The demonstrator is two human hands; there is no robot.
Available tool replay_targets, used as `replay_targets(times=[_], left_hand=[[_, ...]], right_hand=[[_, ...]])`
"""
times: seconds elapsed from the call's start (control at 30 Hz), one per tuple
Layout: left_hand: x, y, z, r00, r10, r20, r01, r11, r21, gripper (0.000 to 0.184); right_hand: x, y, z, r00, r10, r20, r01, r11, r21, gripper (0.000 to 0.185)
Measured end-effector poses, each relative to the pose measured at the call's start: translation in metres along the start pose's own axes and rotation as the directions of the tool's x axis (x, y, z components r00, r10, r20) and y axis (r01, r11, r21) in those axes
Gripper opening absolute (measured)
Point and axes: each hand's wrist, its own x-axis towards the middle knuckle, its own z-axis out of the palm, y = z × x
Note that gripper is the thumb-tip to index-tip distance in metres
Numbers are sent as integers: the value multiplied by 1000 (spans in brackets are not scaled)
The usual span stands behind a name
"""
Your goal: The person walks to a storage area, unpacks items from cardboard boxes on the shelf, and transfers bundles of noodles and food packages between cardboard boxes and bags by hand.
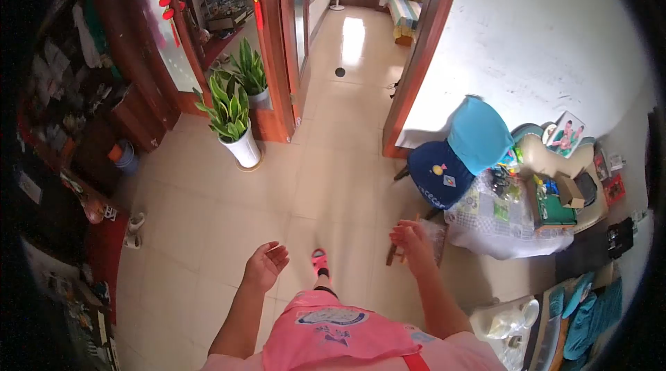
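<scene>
Both hands are held out in front of the body, well apart, over the tiled floor. My left hand (266, 266) is open and empty, its palm turned up and inward with the fingers a little curled. My right hand (412, 238) is open too, holding nothing, above a small wooden stool (393, 253). Between and below them show a pink apron (336, 329) and one foot in a pink sandal (319, 260). The other foot is hidden.
A potted plant (242, 148) stands ahead left beside a mirrored partition. A doorway opens ahead, with a dark round spot (340, 72) on its floor. A chair with blue covers (444, 173) and a cloth-covered table (479, 225) are at right; white shoes (134, 230) lie left.
</scene>
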Motion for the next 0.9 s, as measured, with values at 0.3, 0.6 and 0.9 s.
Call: replay_targets(times=[0.3, 0.6, 0.9], left_hand=[[388, 140, 254, 962, -160, 222, 142, 985, 94, 23], [689, 197, 565, 862, -176, 476, 93, 977, 194, 24], [978, 333, 788, 890, -66, 451, -66, 960, 272, 29]], right_hand=[[349, -124, -49, 911, -212, -355, 192, 977, -89, 39], [696, -216, -91, 886, -305, -349, 276, 952, -132, 35], [1101, -343, -24, 914, -405, -23, 403, 914, -45, 33]])
